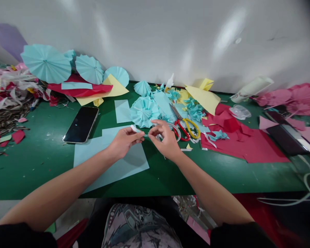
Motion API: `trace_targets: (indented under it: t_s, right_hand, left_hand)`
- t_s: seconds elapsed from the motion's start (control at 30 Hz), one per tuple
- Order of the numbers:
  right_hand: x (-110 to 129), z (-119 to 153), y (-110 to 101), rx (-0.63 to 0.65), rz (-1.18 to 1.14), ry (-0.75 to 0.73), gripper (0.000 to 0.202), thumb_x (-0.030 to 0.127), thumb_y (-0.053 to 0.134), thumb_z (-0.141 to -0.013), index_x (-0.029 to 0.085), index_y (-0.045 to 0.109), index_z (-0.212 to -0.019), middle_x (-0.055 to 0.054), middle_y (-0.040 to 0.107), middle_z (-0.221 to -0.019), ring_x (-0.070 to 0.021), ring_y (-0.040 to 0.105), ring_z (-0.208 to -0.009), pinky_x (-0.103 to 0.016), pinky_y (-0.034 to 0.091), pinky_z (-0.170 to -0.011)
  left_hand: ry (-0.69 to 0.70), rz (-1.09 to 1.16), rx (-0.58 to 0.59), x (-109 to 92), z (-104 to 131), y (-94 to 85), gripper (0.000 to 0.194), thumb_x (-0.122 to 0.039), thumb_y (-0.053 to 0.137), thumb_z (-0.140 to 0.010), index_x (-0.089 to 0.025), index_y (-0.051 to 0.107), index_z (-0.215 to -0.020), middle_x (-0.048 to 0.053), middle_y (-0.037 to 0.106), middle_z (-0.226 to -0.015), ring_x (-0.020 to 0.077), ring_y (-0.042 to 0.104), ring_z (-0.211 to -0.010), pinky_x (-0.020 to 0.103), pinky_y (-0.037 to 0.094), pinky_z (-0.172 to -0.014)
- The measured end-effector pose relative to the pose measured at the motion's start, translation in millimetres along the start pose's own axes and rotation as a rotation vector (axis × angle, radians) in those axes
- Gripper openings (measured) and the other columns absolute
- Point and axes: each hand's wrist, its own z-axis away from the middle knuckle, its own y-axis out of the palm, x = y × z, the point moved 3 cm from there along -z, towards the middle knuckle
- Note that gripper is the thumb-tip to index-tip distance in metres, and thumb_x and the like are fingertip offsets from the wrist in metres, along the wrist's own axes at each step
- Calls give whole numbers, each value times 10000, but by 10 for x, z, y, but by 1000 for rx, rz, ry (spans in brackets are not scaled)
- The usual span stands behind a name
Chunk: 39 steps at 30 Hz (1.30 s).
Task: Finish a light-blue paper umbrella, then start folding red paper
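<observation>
My left hand (pixel 124 142) is closed on a small white piece (pixel 135 128) over the green table (pixel 167 179). Its fingertips nearly meet those of my right hand (pixel 165 137), where a thin light strip seems to run between them; what the right fingers pinch is too small to name. Light blue sheets (pixel 111 168) lie under and beside the left hand. Just beyond both hands sits a pleated blue paper rosette (pixel 144 112). Scissors with yellow and red handles (pixel 187 127) lie right of the right hand, close to a clear ring-shaped roll (pixel 177 132).
A phone (pixel 81 124) lies at the left, with blue paper fans (pixel 46 63) behind it against the wall. Red paper (pixel 248 148), pink fans (pixel 302 98) and a dark device (pixel 289 137) are at the right. Tangled scraps (pixel 10 89) pile up far left.
</observation>
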Motion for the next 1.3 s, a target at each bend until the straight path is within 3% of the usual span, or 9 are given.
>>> trace_targets:
  t_s: [0.1, 0.23, 0.33, 0.5, 0.67, 0.87, 1.3]
  right_hand:
    - [-24, -4, -17, -17, -78, 39, 348, 215, 546, -790, 254, 449, -1122, -1, 576, -793, -137, 563, -748, -304, 476, -699]
    - [-30, -24, -71, -103, -117, 82, 113, 273, 579, -776, 236, 608, -879, -40, 529, -946, -134, 537, -780, -285, 490, -641]
    - [-20, -37, -91, -107, -147, 123, 69, 268, 593, -764, 217, 638, -771, -38, 576, -857, -149, 559, -771, -290, 494, -617]
    - [-12, -39, -73, -42, -169, 146, 56, 249, 604, -754, 217, 649, -762, -24, 630, -776, -152, 585, -731, -309, 488, -634]
    - [-24, -29, -42, 9, -168, 138, 52, 263, 607, -751, 217, 599, -774, -25, 620, -779, -160, 588, -757, -333, 481, -684]
    - [-11, -21, -27, 58, -233, 165, 368, 239, 614, -732, 254, 332, -967, 49, 581, -697, -135, 584, -706, -333, 457, -703]
    - [-42, -29, -20, 38, -194, 266, 408, 287, 629, -708, 244, 306, -952, 55, 580, -678, -121, 562, -637, -318, 451, -653]
  left_hand:
    - [4, -37, -4, -7, 3, 5, 160, -244, 738, -623, -145, 612, -623, -20, 588, -601, 87, 560, -620, 245, 437, -645]
    - [19, 9, -67, -9, -12, -32, 180, -264, 736, -629, -139, 610, -655, -9, 613, -651, 103, 594, -669, 254, 448, -665]
    - [5, 30, -72, 9, -29, -43, 175, -253, 728, -639, -129, 608, -672, -2, 619, -644, 105, 601, -656, 257, 454, -669]
    - [-4, 21, -65, 24, -24, -28, 165, -248, 707, -664, -128, 594, -677, 5, 633, -657, 105, 606, -656, 258, 457, -672]
    - [-11, 15, -75, 29, -4, -22, 162, -241, 707, -659, -129, 591, -659, 2, 628, -638, 113, 609, -658, 280, 459, -701]
    - [-9, 7, -59, 42, -8, -18, 166, -248, 715, -648, -127, 601, -653, 4, 631, -639, 116, 611, -663, 288, 470, -720]
    - [-21, -15, -29, 39, 9, 2, 188, -263, 718, -651, -152, 566, -645, -17, 627, -616, 128, 638, -694, 290, 475, -742]
